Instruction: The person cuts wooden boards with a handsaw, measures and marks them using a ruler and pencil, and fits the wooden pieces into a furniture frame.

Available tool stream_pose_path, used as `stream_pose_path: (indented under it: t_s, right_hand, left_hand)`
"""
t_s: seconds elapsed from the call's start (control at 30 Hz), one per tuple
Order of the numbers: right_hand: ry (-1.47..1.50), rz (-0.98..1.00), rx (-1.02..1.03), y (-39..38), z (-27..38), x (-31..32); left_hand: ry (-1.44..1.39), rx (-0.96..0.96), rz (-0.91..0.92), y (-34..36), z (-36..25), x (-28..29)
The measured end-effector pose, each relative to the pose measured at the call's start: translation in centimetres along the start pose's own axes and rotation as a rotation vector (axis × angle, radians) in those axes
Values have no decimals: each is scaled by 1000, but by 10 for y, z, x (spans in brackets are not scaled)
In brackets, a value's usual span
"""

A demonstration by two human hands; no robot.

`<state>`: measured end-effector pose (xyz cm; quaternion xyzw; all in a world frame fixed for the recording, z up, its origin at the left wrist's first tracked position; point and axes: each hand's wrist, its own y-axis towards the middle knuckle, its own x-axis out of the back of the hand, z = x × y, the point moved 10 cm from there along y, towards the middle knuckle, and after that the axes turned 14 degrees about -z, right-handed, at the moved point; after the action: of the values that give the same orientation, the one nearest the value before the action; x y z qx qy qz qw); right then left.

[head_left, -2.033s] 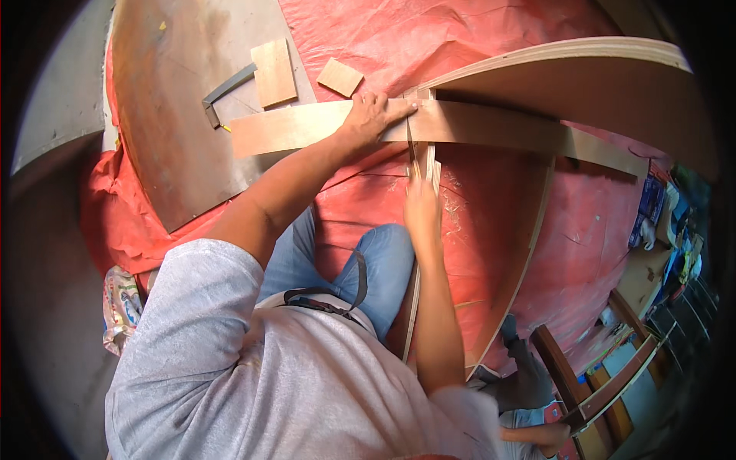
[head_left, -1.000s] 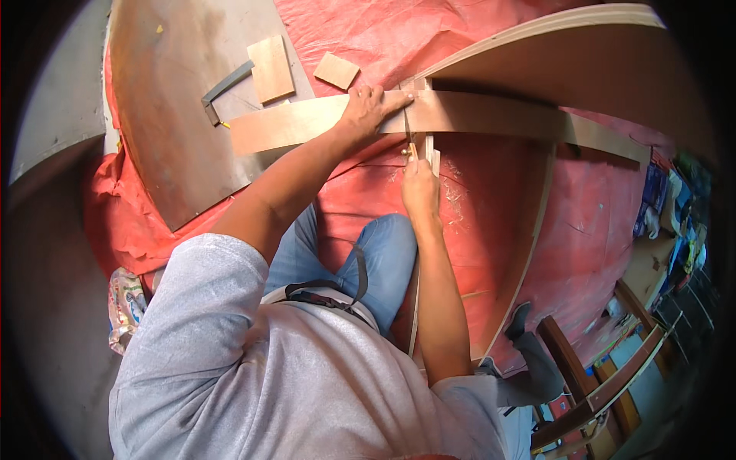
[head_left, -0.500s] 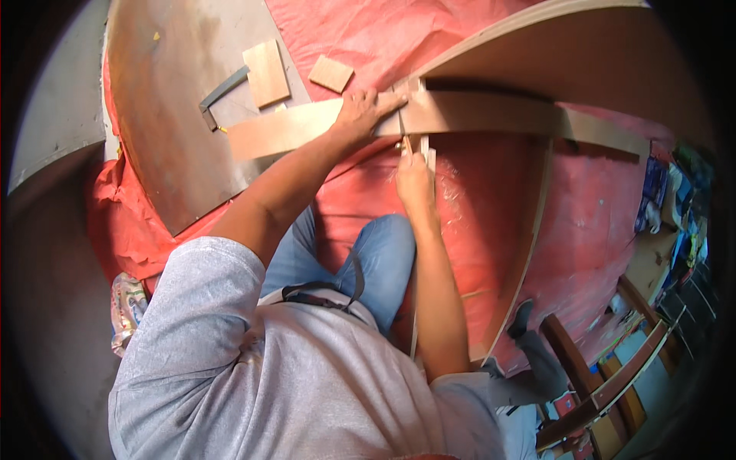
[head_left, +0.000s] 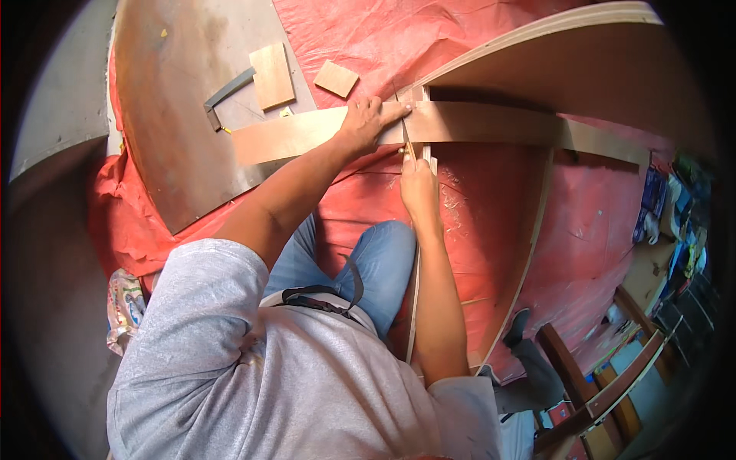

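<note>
A long, pale wooden strip (head_left: 491, 121) lies across other curved boards in front of me. My left hand (head_left: 368, 123) bears down on it, with the thumb stretched to the right and the fingers at its far edge. Just right of that thumb, my right hand (head_left: 418, 184) is closed at the strip's near edge. It grips a thin, straight tool that looks like a hand saw (head_left: 408, 138), seen edge-on. Its dark line crosses the strip, and its tip shows past the far edge. The fist hides most of the handle.
A brown sheet (head_left: 199, 84) at left carries a grey angled metal piece (head_left: 230, 88) and a wood block (head_left: 272, 77). Another small block (head_left: 336, 78) sits on red sheeting (head_left: 345, 31). A large curved panel (head_left: 567, 69) rises far right; a person's leg (head_left: 533, 368) shows lower right.
The picture has shifted slightly down and right. Both hands keep nearly the same places on and beside the strip. More of the tool's thin dark tip shows beyond the far edge.
</note>
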<state>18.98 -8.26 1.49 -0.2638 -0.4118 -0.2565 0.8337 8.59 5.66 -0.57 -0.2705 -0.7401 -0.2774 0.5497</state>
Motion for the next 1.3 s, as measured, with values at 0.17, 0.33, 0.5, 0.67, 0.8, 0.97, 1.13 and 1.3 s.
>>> stream_pose_path:
  t_s: [0.17,0.33,0.5,0.67,0.8,0.97,1.13,1.3]
  right_hand:
    - [-139,137,-76,-85,-28,60]
    - [3,114,-77,-41,-27,2]
    - [-22,79,-69,-45,-19,29]
    - [-76,162,-177,-94,-39,59]
    - [62,5,-38,-27,-16,3]
    - [-38,61,-21,-46,-21,23]
    - [-139,191,-237,-99,-47,54]
    - [-39,35,-49,-3,-10,-15]
  left_hand:
    - [60,15,133,-5,0,-23]
    - [55,-8,82,-8,-2,-19]
    - [-7,18,47,-5,-3,-3]
    - [27,31,116,-8,-4,-15]
    - [-3,28,120,-8,-6,-13]
    - [19,44,171,-5,-3,-13]
    - [29,31,137,-7,-2,-19]
    - [21,31,170,-7,-4,-18]
